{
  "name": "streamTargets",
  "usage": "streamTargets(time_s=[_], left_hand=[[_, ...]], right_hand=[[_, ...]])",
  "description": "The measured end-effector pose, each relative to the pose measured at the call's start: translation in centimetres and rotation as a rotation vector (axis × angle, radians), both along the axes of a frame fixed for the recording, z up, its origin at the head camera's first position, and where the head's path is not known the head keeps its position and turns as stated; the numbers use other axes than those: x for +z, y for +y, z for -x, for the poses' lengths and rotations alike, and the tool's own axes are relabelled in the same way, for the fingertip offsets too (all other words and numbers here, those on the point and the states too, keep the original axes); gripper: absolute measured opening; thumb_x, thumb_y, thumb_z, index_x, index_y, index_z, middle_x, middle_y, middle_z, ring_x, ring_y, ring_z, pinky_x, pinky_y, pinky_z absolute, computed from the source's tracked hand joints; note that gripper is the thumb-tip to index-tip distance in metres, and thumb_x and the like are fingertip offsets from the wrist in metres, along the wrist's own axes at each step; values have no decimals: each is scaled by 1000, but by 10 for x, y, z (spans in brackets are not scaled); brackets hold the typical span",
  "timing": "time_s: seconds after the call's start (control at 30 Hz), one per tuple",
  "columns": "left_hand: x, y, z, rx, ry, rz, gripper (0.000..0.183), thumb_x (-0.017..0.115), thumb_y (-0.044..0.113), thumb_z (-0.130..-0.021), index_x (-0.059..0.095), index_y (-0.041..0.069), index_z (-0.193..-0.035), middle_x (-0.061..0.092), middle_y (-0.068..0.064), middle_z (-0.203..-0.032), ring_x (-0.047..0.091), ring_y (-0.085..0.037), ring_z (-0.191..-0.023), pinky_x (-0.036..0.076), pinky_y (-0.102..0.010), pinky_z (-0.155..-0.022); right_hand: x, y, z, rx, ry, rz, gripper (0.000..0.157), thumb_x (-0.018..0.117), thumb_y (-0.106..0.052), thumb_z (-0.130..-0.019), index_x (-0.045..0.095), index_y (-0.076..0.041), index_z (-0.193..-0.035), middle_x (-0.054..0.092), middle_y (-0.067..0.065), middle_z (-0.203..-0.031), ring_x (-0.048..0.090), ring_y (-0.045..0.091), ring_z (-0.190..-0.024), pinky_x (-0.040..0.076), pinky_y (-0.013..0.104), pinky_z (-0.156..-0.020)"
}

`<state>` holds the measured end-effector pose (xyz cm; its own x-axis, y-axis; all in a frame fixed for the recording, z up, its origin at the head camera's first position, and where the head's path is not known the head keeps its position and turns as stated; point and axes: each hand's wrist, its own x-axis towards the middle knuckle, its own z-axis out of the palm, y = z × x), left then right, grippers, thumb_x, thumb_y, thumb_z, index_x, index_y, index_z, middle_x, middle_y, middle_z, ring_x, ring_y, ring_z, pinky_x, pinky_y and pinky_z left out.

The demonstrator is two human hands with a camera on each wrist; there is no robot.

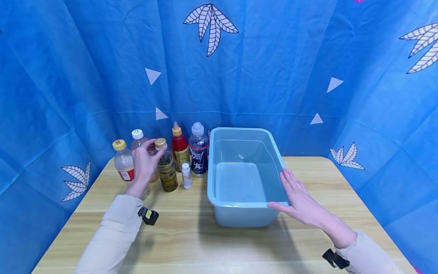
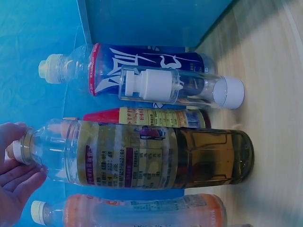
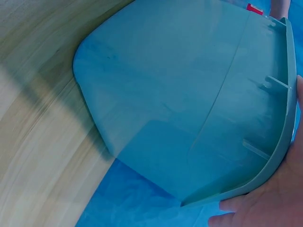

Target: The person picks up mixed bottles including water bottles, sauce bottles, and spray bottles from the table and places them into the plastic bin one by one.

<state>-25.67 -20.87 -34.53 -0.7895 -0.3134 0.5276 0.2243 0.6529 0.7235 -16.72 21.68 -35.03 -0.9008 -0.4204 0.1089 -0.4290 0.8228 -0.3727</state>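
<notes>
My left hand (image 1: 149, 154) grips the neck, just under the gold cap, of a clear bottle of brown liquid (image 1: 167, 169) that stands on the wooden table (image 1: 191, 236). In the left wrist view the thumb and fingers of that hand (image 2: 18, 158) close round the same bottle (image 2: 142, 153) at its cap. My right hand (image 1: 297, 194) lies flat with straight fingers along the right rim of an empty light-blue plastic tub (image 1: 239, 131). The right wrist view shows the tub's outer wall (image 3: 180, 94), with the right hand (image 3: 270, 203) pressed against the rim.
Around the held bottle stand a yellow-capped bottle (image 1: 123, 161), a white-capped bottle (image 1: 138, 137), a red sauce bottle (image 1: 180, 148), a dark-blue-labelled bottle (image 1: 199, 150) and a small white vial (image 1: 186, 176). Blue cloth walls the table on three sides.
</notes>
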Motion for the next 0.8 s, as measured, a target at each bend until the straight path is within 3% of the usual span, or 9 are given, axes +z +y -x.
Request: streamTargets(time_s=[0.4, 0.63, 0.8], left_hand=[[1, 2, -8, -2, 27, 40, 42, 71, 20, -75, 60, -5, -106, 62, -21, -99, 61, -32, -86, 49, -39, -75], [16, 5, -15, -10, 129, 93, 40, 74, 20, -72, 63, -6, -100, 64, -20, -91, 63, -30, -78, 51, -38, -68], [28, 9, -22, -23, 129, 109, 41, 74, 22, -72, 63, -5, -101, 64, -20, -91, 63, -30, -78, 51, -39, -68]], right_hand=[[-1, 0, 0, -1, 1, 0, 92, 53, -54, -80, 14, 6, -138, 4, 19, -146, 0, 33, -132, 11, 57, -101], [0, -1, -1, 0, 0, 1, 92, 53, -54, -81, 13, 6, -138, 3, 20, -146, 0, 33, -132, 11, 57, -101], [0, -1, -1, -1, 1, -1, 93, 54, -54, -80, 14, 6, -138, 4, 20, -146, 0, 33, -132, 11, 57, -101]])
